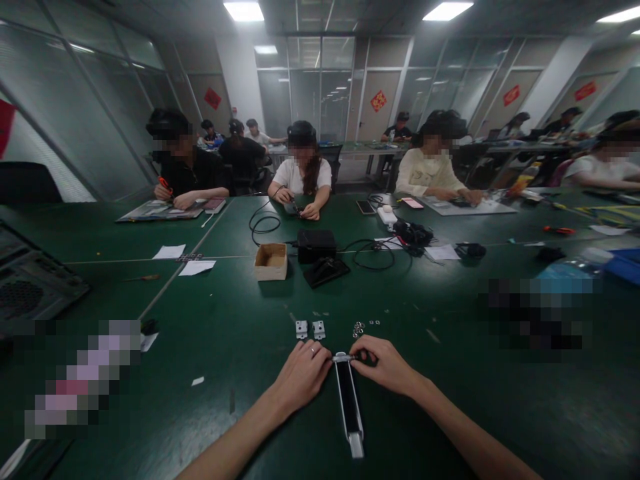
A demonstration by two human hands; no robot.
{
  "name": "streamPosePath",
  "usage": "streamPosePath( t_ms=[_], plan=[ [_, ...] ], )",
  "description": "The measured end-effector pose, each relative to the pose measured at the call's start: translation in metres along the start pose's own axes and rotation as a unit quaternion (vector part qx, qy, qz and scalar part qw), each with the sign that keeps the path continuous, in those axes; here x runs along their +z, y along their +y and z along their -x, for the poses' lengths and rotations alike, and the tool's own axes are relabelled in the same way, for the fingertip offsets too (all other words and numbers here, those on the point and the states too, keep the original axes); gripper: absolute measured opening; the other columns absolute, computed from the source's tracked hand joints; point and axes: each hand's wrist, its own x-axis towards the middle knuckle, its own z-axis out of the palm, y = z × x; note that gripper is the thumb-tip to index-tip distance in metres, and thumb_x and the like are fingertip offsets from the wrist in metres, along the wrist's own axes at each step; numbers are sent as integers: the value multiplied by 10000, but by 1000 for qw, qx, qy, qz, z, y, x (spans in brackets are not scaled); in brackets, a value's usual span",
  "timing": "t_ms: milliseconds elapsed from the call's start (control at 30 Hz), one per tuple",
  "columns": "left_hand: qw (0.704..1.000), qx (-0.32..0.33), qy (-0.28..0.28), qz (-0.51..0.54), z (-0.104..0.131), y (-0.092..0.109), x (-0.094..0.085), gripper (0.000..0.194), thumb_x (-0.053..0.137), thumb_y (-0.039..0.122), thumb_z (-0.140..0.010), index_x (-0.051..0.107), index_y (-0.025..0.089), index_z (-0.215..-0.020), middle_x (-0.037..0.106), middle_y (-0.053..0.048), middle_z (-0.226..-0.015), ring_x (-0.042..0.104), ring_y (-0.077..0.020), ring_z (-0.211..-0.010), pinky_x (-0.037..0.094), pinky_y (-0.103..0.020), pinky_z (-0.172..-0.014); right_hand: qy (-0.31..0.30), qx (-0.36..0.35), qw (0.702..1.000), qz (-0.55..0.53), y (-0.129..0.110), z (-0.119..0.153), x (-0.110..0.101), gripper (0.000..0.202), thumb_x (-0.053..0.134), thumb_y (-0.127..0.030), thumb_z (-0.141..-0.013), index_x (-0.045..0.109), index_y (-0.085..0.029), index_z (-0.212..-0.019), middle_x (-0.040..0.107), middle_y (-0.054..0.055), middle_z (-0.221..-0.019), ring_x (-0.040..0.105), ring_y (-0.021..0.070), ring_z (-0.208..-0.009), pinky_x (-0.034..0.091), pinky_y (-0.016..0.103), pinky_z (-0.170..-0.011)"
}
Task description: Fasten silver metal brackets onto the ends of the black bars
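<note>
A long, narrow metal frame (341,393) with silver side rails and a dark middle lies on the green table, pointing away from me. My left hand (304,370) is closed at the left of its far end, the fingertips on the small crosspiece there. At the right end of that crosspiece, my right hand (383,363) makes a pinch; whatever is between the fingertips is too small to name. Just beyond my hands sit a small metal bracket (301,329) and a second metal bracket (319,329). Several small nuts (359,329) lie in a loose group ahead of my right hand.
Farther off stand an open cardboard box (271,263) and a black box (316,245) with cables. A computer case (35,280) is at the left edge. Across the table several people work, one in a white shirt (303,175) straight ahead. Blurred-out items lie left and right.
</note>
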Motion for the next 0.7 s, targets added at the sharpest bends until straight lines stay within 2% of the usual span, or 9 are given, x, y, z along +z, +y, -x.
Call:
streamPosePath(
  t_ms=[200, 300, 400, 500, 700],
  plan=[
    [1000, 2, 1, 1, -1, 0, -1, 129, 413, 187, -955, 539, 187, -981, 586, -43, -926, 538, -194, -843, 403, -321, -753, 0, -11, 1000, 8, 8, 1, -2, 151, 617, -275, -807, 621, -192, -933, 592, 15, -824, 528, 127, -682, 425, 234, -585],
    [1000, 2, 5, 4, 0, 0, 1, 134, 410, 180, -952, 541, 186, -983, 587, -46, -925, 538, -194, -839, 403, -318, -746, 25, -15, 999, 28, 14, 1, -7, 166, 581, -276, -841, 601, -181, -975, 596, 33, -872, 543, 131, -693, 464, 248, -620],
    [1000, 1, 5, 7, -1, -1, 2, 141, 408, 177, -950, 545, 185, -982, 589, -47, -929, 538, -198, -845, 403, -324, -751, 63, -23, 995, 75, 20, -1, -12, 174, 508, -225, -887, 595, -193, -1033, 597, 62, -988, 576, 166, -858, 494, 298, -764],
    [1000, 2, 4, 9, -1, -1, 1, 146, 405, 175, -950, 547, 184, -979, 590, -49, -935, 538, -201, -850, 405, -328, -752, 67, -25, 988, 137, 24, -3, -10, 243, 516, -224, -886, 591, -223, -1117, 578, 78, -1056, 564, 204, -977, 487, 350, -851],
    [1000, 1, 8, 9, 0, -1, 1, 137, 413, 174, -949, 545, 187, -980, 590, -46, -933, 537, -199, -848, 401, -323, -750, 60, -4, 981, 185, 25, -7, -1, 210, 496, -233, -905, 620, -214, -1074, 578, 80, -1033, 571, 211, -930, 503, 365, -814]
  ],
)
